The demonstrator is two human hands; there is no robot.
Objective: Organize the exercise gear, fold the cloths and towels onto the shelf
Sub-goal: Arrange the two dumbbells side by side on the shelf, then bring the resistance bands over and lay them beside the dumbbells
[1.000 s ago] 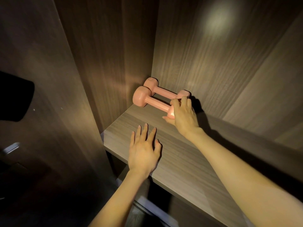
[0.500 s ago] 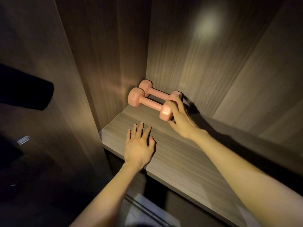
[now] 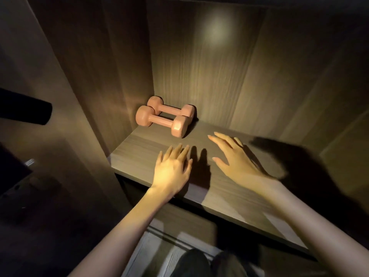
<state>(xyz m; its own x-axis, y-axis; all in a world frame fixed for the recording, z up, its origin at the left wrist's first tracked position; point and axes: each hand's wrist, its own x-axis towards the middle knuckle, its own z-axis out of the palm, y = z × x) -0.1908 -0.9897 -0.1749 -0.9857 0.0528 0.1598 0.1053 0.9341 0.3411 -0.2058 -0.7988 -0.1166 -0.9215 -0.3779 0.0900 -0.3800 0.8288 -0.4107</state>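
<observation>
At the left edge of the frame a black shape [image 3: 26, 108] sticks in from the side. It is cut off and too dark to tell what it is. Below it, at the lower left, sits another dark thing [image 3: 12, 172], also cut off. A small shiny bit [image 3: 30, 162] beside it is hard to make out.

Next comes the brown wooden side wall [image 3: 89, 76] of a cupboard. It meets the back wall [image 3: 199, 72] a bit left of the middle of the frame. In that corner two pink dumbbells lie side by side on the shelf [image 3: 137, 156]. The front dumbbell [image 3: 162, 123] shows whole. The back dumbbell [image 3: 171, 109] is partly hidden behind it, and the two look as if they touch. A soft bright spot [image 3: 216, 33] glows on the back wall above.

Near the middle, the left hand [image 3: 172, 170] is over the front part of the shelf with its fingers straight, holding nothing. I cannot tell if it presses on the wood. Just right of it, the right hand [image 3: 237, 162] is over the shelf with its fingers spread wide, holding nothing. It looks blurry. Both hands are apart from the dumbbells.

Farther right a big shadow [image 3: 299, 162] falls on the shelf, and the shelf's right end is lost in the dark. At the bottom, some dark cloth [image 3: 199, 262] is cut off by the frame edge
</observation>
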